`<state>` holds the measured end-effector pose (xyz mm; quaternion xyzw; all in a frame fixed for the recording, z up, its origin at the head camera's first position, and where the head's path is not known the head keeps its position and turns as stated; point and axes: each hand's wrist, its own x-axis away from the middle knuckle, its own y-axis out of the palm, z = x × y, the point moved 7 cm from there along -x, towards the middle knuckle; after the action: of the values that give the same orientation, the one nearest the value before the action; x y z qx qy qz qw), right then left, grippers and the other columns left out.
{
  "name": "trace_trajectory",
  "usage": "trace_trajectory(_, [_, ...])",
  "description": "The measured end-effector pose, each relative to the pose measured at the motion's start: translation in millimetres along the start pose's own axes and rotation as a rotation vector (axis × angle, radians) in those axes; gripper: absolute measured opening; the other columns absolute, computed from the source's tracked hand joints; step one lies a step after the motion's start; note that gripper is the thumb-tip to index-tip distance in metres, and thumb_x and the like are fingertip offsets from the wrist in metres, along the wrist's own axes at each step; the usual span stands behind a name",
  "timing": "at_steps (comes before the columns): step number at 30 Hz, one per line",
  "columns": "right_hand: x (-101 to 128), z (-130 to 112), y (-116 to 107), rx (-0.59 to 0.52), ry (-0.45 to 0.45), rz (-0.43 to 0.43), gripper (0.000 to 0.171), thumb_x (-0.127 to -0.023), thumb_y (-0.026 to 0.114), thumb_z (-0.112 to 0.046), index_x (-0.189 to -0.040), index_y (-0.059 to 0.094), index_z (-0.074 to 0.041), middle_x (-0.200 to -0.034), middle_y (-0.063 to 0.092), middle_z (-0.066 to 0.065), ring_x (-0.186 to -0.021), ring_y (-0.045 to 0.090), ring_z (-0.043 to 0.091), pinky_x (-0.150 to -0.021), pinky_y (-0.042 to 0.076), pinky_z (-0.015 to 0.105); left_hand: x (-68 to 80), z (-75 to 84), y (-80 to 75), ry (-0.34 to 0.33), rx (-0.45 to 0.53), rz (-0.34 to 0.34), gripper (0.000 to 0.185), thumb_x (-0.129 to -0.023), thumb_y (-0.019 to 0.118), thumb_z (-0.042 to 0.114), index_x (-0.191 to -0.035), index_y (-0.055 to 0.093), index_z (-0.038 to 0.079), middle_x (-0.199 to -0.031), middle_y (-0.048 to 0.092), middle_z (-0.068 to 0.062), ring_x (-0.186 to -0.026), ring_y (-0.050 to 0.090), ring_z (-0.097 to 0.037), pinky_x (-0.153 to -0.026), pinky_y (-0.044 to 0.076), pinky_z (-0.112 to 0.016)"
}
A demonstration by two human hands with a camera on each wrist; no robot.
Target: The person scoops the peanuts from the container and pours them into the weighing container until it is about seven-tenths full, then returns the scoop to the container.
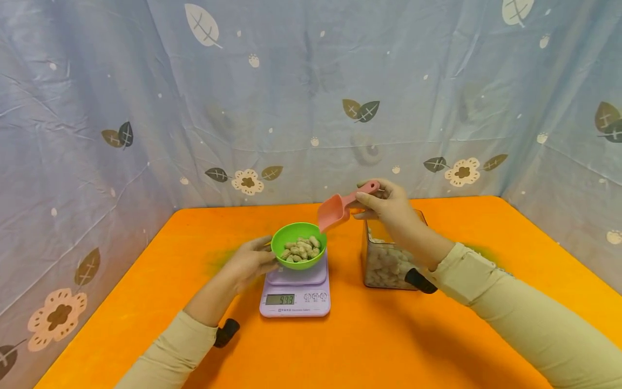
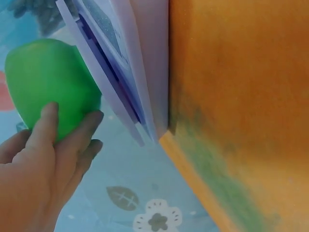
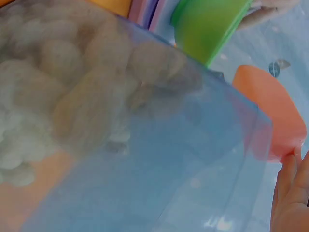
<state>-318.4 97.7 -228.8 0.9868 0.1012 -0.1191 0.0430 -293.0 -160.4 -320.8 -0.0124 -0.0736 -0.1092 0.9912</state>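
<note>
A green bowl (image 1: 298, 245) with several peanuts (image 1: 302, 249) sits on a lilac kitchen scale (image 1: 296, 290) on the orange table (image 1: 340, 346). My left hand (image 1: 250, 262) rests against the bowl's left side, its straight fingers (image 2: 72, 140) touching the green bowl (image 2: 48, 87). My right hand (image 1: 389, 208) pinches the handle of a pink scoop (image 1: 340, 208), whose cup tilts down just over the bowl's right rim. Below that hand stands a clear square container (image 1: 389, 259) of peanuts. In the right wrist view the clear container (image 3: 145, 145) fills the frame, with the pink scoop (image 3: 270, 111) behind it.
A blue cloth with leaf and flower prints (image 1: 311, 108) hangs round the table on three sides. The scale's display (image 1: 279, 299) faces me. A black strap end (image 1: 226, 330) lies by my left wrist.
</note>
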Motion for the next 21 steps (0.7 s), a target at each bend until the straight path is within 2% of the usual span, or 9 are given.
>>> trace_trajectory(4, [4, -6, -13, -0.15, -0.006, 0.0, 0.007, -0.099, 0.052, 0.0, -0.105, 0.055, 0.001, -0.088, 0.069, 0.004, -0.081, 0.071, 0.014, -0.071, 0.06, 0.027, 3.3, 4.4, -1.1, 0.027, -0.022, 0.007, 0.06, -0.099, 0.037, -0.007, -0.149, 0.005, -0.014, -0.151, 0.015, -0.038, -0.135, 0.03, -0.049, -0.11, 0.032, -0.051])
trace_trajectory(10, [11, -17, -33, -0.407, -0.018, -0.033, 0.006, -0.095, 0.056, 0.002, -0.097, 0.061, 0.0, -0.088, 0.072, 0.013, -0.08, 0.073, 0.02, -0.068, 0.06, 0.027, 9.9, 14.7, -4.7, 0.069, -0.061, 0.054, 0.061, -0.099, 0.039, -0.005, -0.15, 0.006, -0.013, -0.153, 0.013, -0.035, -0.14, 0.023, -0.046, -0.114, 0.027, -0.052])
trace_trajectory(15, [17, -26, -49, -0.483, -0.039, -0.055, 0.004, -0.094, 0.057, 0.002, -0.096, 0.06, 0.003, -0.089, 0.072, 0.016, -0.082, 0.073, 0.024, -0.069, 0.06, 0.028, 15.4, 28.0, -6.1, 0.114, -0.103, 0.1, 0.061, -0.1, 0.041, -0.001, -0.151, 0.01, -0.01, -0.155, 0.019, -0.03, -0.139, 0.028, -0.043, -0.113, 0.03, -0.049])
trace_trajectory(21, [21, -32, -70, -0.512, -0.061, -0.066, 0.006, -0.094, 0.056, 0.003, -0.099, 0.061, 0.005, -0.092, 0.072, 0.019, -0.084, 0.072, 0.026, -0.07, 0.06, 0.03, 18.9, 42.6, 0.3, 0.142, -0.118, 0.09, 0.061, -0.102, 0.042, 0.004, -0.153, 0.01, -0.006, -0.156, 0.019, -0.026, -0.14, 0.028, -0.039, -0.113, 0.032, -0.045])
